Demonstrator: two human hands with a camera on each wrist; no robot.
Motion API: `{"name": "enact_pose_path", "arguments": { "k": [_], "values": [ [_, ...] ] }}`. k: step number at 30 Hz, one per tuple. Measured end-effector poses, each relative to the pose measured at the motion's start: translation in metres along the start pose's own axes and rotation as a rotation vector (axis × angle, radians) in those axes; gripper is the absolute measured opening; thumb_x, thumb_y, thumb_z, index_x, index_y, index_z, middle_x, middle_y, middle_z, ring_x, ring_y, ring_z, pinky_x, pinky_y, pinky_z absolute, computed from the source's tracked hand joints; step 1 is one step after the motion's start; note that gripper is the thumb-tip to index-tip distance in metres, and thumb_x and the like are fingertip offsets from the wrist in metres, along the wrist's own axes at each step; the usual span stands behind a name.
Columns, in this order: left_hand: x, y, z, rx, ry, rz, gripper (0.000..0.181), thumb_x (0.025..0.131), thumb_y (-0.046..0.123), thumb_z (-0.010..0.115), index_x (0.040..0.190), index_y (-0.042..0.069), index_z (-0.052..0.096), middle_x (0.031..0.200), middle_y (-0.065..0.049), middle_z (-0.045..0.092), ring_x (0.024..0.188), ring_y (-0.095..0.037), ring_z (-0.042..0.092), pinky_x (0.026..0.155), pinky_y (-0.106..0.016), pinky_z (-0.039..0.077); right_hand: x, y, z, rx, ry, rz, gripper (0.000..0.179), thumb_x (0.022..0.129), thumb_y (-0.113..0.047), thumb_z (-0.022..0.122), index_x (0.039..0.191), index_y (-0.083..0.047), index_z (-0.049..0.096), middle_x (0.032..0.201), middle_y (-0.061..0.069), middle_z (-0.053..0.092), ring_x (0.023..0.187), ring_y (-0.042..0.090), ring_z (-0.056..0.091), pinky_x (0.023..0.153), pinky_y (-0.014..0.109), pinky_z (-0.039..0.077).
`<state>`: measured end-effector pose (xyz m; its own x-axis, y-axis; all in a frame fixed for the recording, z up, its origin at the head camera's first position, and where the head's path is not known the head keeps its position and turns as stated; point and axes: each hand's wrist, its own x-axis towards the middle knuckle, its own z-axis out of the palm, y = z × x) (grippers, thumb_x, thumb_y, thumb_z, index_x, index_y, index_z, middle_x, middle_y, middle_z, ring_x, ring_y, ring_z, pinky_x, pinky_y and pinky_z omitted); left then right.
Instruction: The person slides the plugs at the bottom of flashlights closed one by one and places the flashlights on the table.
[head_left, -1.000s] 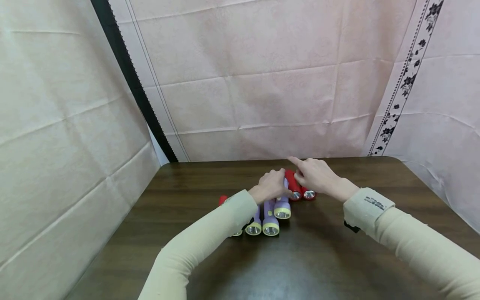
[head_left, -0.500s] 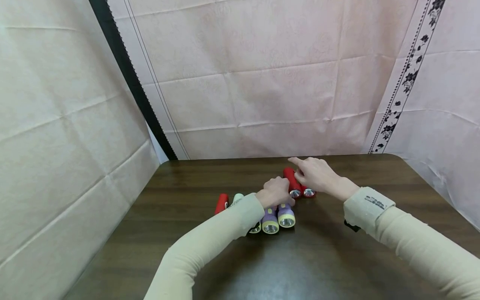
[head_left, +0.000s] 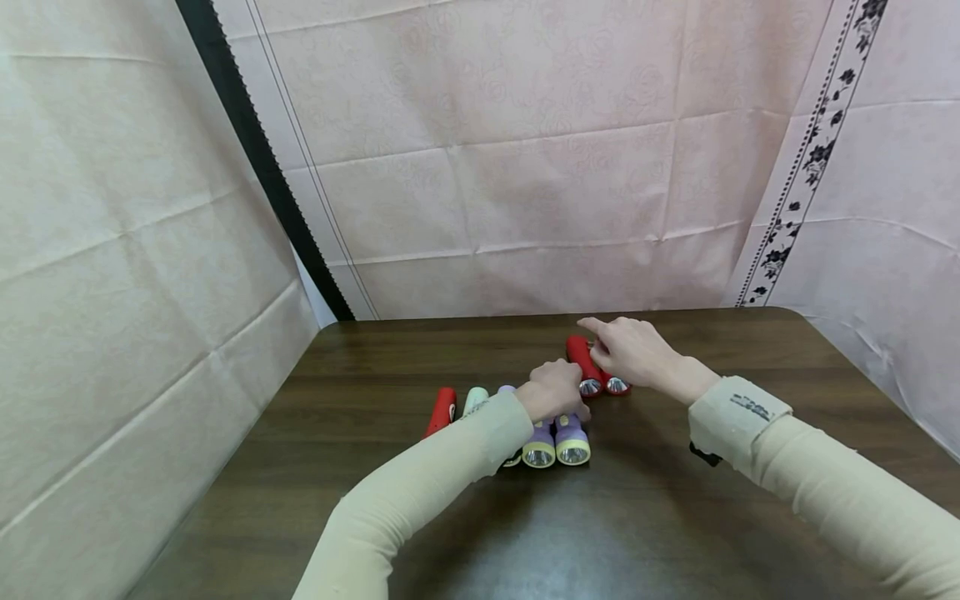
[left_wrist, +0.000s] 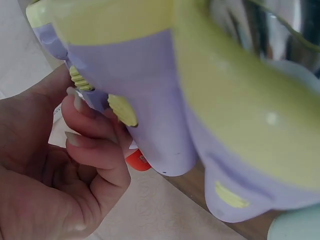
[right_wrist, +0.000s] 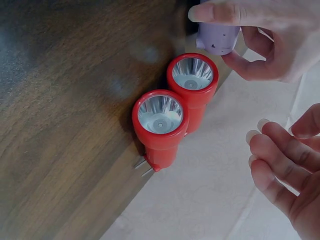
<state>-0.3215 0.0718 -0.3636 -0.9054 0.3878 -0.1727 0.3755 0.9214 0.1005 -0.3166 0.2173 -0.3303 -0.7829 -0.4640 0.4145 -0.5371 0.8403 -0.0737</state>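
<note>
My left hand (head_left: 553, 390) grips a purple flashlight with a yellow rim (head_left: 572, 450), thumb and fingers around its narrow tail end (right_wrist: 218, 40) in the right wrist view. Lined up beside it on its left is a second purple flashlight (head_left: 538, 450). A third one (left_wrist: 240, 150) looms large in the left wrist view. Over two red flashlights (head_left: 581, 360) hovers my right hand (head_left: 633, 346), index finger stretched out and the others loosely bent. The right wrist view shows its fingers (right_wrist: 275, 165) apart from the red flashlights, holding nothing.
Left of the purple ones lie a mint-green flashlight (head_left: 475, 400) and another red flashlight (head_left: 442, 408), both partly behind my left sleeve (head_left: 442, 462). Everything rests on a dark wooden table (head_left: 645, 517). Pale cloth (head_left: 555, 200) hangs beyond its far edge.
My left hand has drawn the purple flashlight nearer to me and slightly right, level with its neighbour. The red and mint flashlights at left show more. My right hand has hardly moved.
</note>
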Motion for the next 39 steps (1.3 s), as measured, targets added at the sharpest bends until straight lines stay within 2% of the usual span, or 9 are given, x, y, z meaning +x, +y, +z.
{"name": "enact_pose_path", "arguments": {
  "k": [6,15,19,22,24,28,32,35,39],
  "values": [
    [0.002,0.002,0.000,0.024,-0.010,-0.019,0.046,0.075,0.053,0.076,0.103,0.019,0.065,0.084,0.002,0.063,0.067,-0.014,0.059,0.056,-0.030,0.048,-0.001,0.002,0.000,0.002,-0.008,0.004,0.040,0.084,-0.009,0.057,0.123,-0.004,0.060,0.057,-0.004,0.049,0.052,0.009,0.040,0.047,0.024,0.032],
    [0.011,-0.001,-0.006,0.028,-0.008,-0.047,0.049,0.079,0.059,0.070,0.105,0.018,0.065,0.091,0.001,0.065,0.072,-0.015,0.058,0.063,-0.032,0.048,-0.001,0.008,0.000,-0.014,0.012,0.000,0.040,0.083,-0.009,0.057,0.123,-0.005,0.061,0.054,-0.005,0.043,0.050,0.009,0.036,0.046,0.025,0.030],
    [0.022,-0.002,-0.013,0.020,0.057,-0.062,0.052,0.082,0.063,0.063,0.107,0.018,0.067,0.097,-0.002,0.069,0.079,-0.018,0.064,0.066,-0.034,0.050,-0.001,0.010,-0.001,-0.025,0.023,-0.007,0.040,0.083,-0.009,0.057,0.122,-0.005,0.061,0.053,-0.005,0.042,0.050,0.010,0.037,0.047,0.026,0.031],
    [0.035,-0.002,-0.020,0.022,0.119,-0.056,0.046,0.088,0.059,0.058,0.103,0.017,0.067,0.102,-0.004,0.070,0.086,-0.021,0.067,0.068,-0.036,0.052,-0.001,0.011,-0.002,-0.030,0.029,0.000,0.040,0.083,-0.009,0.056,0.123,-0.005,0.061,0.053,-0.005,0.041,0.050,0.011,0.036,0.048,0.027,0.031],
    [0.043,-0.003,-0.024,0.008,0.126,-0.049,0.037,0.092,0.051,0.057,0.096,0.016,0.067,0.100,-0.003,0.069,0.087,-0.021,0.067,0.068,-0.035,0.052,-0.001,0.011,-0.002,-0.030,0.026,0.005,0.040,0.084,-0.009,0.056,0.123,-0.005,0.061,0.052,-0.005,0.040,0.050,0.011,0.036,0.048,0.027,0.031],
    [0.057,-0.001,-0.025,-0.047,0.112,-0.072,0.027,0.094,0.039,0.058,0.083,0.015,0.062,0.090,-0.002,0.065,0.078,-0.018,0.062,0.064,-0.032,0.048,-0.004,0.013,-0.002,-0.033,0.017,0.019,0.040,0.084,-0.009,0.056,0.123,-0.005,0.061,0.053,-0.005,0.040,0.050,0.011,0.036,0.047,0.027,0.030],
    [0.070,0.006,-0.019,-0.090,0.120,-0.115,0.023,0.092,0.036,0.059,0.096,0.014,0.067,0.097,-0.003,0.064,0.081,-0.017,0.061,0.067,-0.031,0.049,-0.007,0.015,-0.001,-0.026,0.021,0.027,0.039,0.084,-0.008,0.056,0.122,-0.005,0.061,0.052,-0.005,0.039,0.050,0.011,0.035,0.046,0.026,0.028],
    [0.073,0.012,-0.015,-0.104,0.109,-0.142,0.028,0.091,0.036,0.061,0.109,0.016,0.068,0.107,-0.003,0.066,0.089,-0.018,0.063,0.074,-0.032,0.052,-0.008,0.017,-0.001,-0.020,0.019,0.025,0.039,0.084,-0.009,0.056,0.122,-0.005,0.062,0.052,-0.005,0.039,0.050,0.010,0.034,0.045,0.026,0.028],
    [0.077,0.015,-0.012,-0.147,0.095,-0.156,0.029,0.089,0.033,0.064,0.111,0.015,0.068,0.107,-0.003,0.068,0.088,-0.017,0.062,0.075,-0.030,0.052,-0.009,0.019,0.000,-0.019,0.003,0.030,0.038,0.085,-0.010,0.058,0.122,-0.005,0.062,0.053,-0.005,0.041,0.050,0.011,0.036,0.046,0.025,0.030]
  ]
}}
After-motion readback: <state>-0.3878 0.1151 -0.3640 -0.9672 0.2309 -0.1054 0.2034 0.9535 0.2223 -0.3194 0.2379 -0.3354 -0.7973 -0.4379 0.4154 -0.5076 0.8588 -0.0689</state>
